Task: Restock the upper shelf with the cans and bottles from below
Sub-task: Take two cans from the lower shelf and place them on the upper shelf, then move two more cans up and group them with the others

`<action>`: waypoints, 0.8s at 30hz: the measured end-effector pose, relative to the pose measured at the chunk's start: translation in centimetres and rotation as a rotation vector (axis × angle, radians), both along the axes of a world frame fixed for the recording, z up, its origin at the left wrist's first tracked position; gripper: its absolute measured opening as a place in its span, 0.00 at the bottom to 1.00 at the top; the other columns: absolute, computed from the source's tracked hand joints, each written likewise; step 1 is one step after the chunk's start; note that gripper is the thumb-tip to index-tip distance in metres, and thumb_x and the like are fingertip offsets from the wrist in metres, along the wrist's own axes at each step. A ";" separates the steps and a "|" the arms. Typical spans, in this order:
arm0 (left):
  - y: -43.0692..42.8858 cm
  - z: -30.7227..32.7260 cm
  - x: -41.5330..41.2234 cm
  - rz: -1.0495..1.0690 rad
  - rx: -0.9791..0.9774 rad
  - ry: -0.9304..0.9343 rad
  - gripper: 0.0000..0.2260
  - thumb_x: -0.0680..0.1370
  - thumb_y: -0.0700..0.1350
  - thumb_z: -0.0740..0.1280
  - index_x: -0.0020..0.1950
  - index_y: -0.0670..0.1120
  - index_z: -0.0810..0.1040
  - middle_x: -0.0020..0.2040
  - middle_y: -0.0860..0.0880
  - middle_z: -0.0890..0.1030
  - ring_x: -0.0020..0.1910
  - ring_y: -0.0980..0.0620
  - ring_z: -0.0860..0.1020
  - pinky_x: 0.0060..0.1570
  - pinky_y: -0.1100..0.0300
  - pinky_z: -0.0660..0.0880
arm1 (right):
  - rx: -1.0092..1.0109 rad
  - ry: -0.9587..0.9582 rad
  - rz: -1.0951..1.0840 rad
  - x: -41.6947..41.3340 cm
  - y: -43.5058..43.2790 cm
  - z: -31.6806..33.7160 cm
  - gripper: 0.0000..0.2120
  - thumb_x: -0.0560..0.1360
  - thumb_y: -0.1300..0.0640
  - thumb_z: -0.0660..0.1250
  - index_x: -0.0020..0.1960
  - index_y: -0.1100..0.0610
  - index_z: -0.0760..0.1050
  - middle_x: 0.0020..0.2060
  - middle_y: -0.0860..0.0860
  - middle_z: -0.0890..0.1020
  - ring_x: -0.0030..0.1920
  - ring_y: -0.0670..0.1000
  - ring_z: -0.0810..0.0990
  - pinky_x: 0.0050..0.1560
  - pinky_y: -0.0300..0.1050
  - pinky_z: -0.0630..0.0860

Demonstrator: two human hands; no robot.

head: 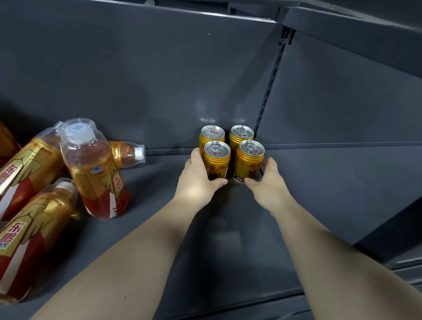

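Observation:
Several gold cans stand upright in a tight square at the back of the dark grey shelf [224,235]. My left hand [198,181] grips the front left can [217,157], thumb curled across its base. My right hand [269,185] grips the front right can [248,161] from its right side. Behind them stand the back left can [212,134] and the back right can [241,134]. Several amber drink bottles with red and gold labels lie toppled at the left, among them a tilted bottle [96,172] and a large near bottle [16,243].
The grey back panel [135,79] rises behind the cans. A slotted upright post [273,81] runs down beside the back right can. An upper shelf edge [363,33] overhangs at top right. A neighbouring shelf bay [353,174] continues to the right.

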State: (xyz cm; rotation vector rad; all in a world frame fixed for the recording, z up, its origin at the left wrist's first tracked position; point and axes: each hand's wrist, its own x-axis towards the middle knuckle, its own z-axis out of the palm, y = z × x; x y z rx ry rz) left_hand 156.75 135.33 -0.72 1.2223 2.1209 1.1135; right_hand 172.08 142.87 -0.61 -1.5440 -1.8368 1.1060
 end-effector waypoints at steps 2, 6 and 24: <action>-0.9 0.3 0.0 -0.006 -0.018 0.017 0.42 0.73 0.49 0.77 0.78 0.48 0.55 0.74 0.46 0.67 0.73 0.45 0.67 0.69 0.52 0.67 | 0.007 -0.069 -0.012 0.4 -0.5 0.2 0.35 0.80 0.61 0.66 0.80 0.57 0.50 0.76 0.55 0.65 0.73 0.57 0.68 0.68 0.51 0.70; -3.1 0.6 -0.2 -0.027 -0.038 0.088 0.40 0.75 0.50 0.74 0.79 0.46 0.54 0.76 0.44 0.65 0.73 0.44 0.67 0.69 0.53 0.66 | -0.007 -0.139 -0.036 0.8 -2.1 0.3 0.31 0.82 0.60 0.62 0.80 0.57 0.52 0.72 0.59 0.69 0.68 0.60 0.72 0.59 0.51 0.72; -15.6 0.5 -3.0 -0.161 -0.189 0.415 0.32 0.80 0.56 0.65 0.78 0.43 0.58 0.78 0.40 0.61 0.78 0.40 0.57 0.76 0.49 0.57 | 0.254 -0.587 0.332 -3.2 -15.0 1.7 0.31 0.83 0.42 0.55 0.81 0.53 0.52 0.81 0.53 0.54 0.80 0.56 0.51 0.78 0.55 0.52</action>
